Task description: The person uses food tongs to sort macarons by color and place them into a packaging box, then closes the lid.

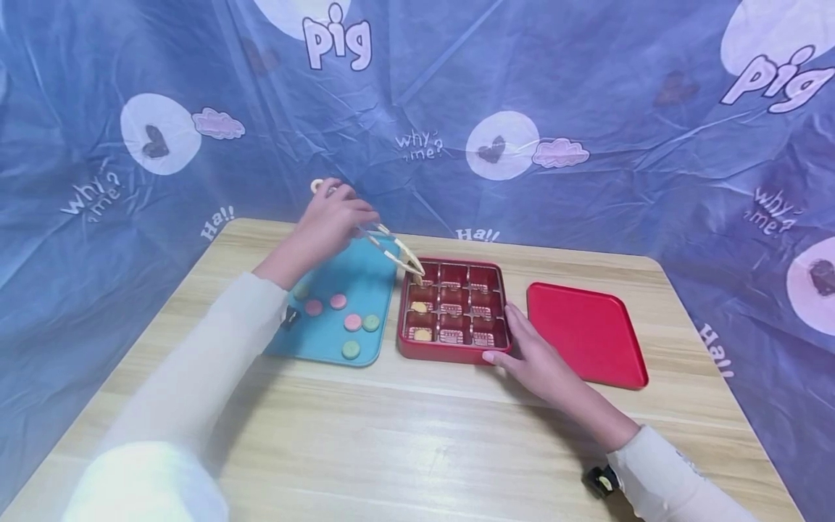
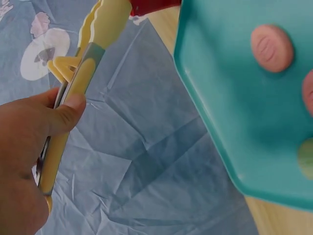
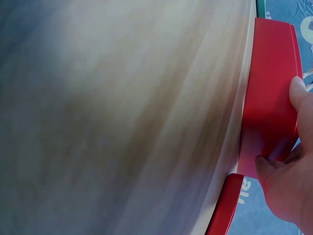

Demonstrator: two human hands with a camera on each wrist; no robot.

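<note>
Left hand (image 1: 338, 217) has thumb and fingers curled round the yellow tongs (image 2: 84, 78), tips at the back-left compartment (image 1: 430, 272) of the red box (image 1: 450, 351); right hand (image 1: 544, 366)'s got the box's near right corner gripped. Pink discs (image 1: 338, 301) just chilling on the blue tray (image 1: 365, 268).

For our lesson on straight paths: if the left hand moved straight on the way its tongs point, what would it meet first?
Probably the red box: the tongs in the left hand aim at its far left corner. Whether their tips are inside it or just above is unclear.
</note>
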